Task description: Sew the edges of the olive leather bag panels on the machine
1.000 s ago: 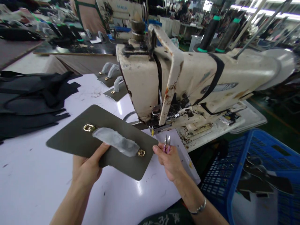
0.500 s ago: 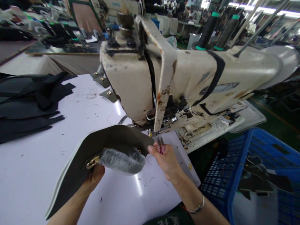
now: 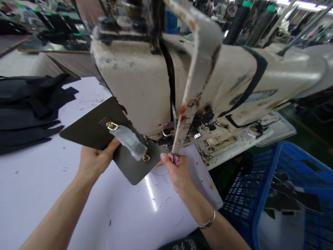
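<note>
A dark olive bag panel (image 3: pixel 87 126) with rounded corners is held at a slant beneath the head of the sewing machine (image 3: pixel 135 80). Gold rings join a plastic-wrapped handle (image 3: pixel 131 143) to its face. My left hand (image 3: pixel 97 161) is closed on the panel near its left edge, thumb on the face beside the handle and fingers hidden behind. With thumb and fingers, my right hand (image 3: pixel 179 173) pinches the panel's right edge close to the needle area. Purple-handled thread snips (image 3: pixel 175 158) stick up from that same hand, their blades hidden behind the machine's guard bar.
Dark strips (image 3: pixel 28 114) lie piled on the white table (image 3: pixel 85 222) at the left. A blue crate (image 3: pixel 256 208) holding dark pieces stands at the lower right. The rusty guard bar (image 3: pixel 194 83) comes down just above my right hand. Thread cones (image 3: pixel 238 22) stand behind the machine.
The panel has turned and flattened out, so its face and both gold rings now show. My left hand has moved up with it. The machine looks closer; my right hand stays near the needle area.
</note>
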The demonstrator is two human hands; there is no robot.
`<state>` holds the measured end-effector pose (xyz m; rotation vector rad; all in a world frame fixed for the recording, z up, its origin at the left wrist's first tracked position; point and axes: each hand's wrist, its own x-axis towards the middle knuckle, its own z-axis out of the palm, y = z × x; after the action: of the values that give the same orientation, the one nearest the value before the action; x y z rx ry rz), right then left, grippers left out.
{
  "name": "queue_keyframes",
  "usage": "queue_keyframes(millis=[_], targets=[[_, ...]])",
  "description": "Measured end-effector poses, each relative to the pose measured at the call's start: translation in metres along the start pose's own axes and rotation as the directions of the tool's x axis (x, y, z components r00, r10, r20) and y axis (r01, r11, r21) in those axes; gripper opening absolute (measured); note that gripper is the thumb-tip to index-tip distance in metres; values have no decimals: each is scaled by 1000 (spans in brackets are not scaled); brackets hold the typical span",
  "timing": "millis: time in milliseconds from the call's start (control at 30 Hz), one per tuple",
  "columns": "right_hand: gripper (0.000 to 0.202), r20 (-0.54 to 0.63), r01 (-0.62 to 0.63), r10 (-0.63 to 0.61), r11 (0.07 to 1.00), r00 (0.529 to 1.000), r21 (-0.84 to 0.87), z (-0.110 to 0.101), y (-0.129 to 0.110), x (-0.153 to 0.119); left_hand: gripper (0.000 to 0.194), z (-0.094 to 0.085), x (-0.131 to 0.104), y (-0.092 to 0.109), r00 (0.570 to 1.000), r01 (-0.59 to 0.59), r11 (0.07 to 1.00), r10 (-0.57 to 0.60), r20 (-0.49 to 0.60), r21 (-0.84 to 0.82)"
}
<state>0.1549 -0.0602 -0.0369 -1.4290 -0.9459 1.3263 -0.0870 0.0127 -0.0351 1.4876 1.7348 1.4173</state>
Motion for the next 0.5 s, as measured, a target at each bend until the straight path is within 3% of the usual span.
queue_keyframes(millis=[133, 300, 500], targets=[[43, -62, 3, -1, 999, 998, 38, 10, 4, -5, 33, 3, 12, 6, 998, -23, 999, 25, 49, -41], [46, -107, -7, 16, 997, 994, 79, 12, -5, -7, 29, 8, 23, 17, 986, -147, 986, 152, 69, -77], [37, -34, -151, 161, 968, 986, 198, 11, -23, -8, 19, 17, 40, 17, 907, -413, 910, 406, 116, 46]])
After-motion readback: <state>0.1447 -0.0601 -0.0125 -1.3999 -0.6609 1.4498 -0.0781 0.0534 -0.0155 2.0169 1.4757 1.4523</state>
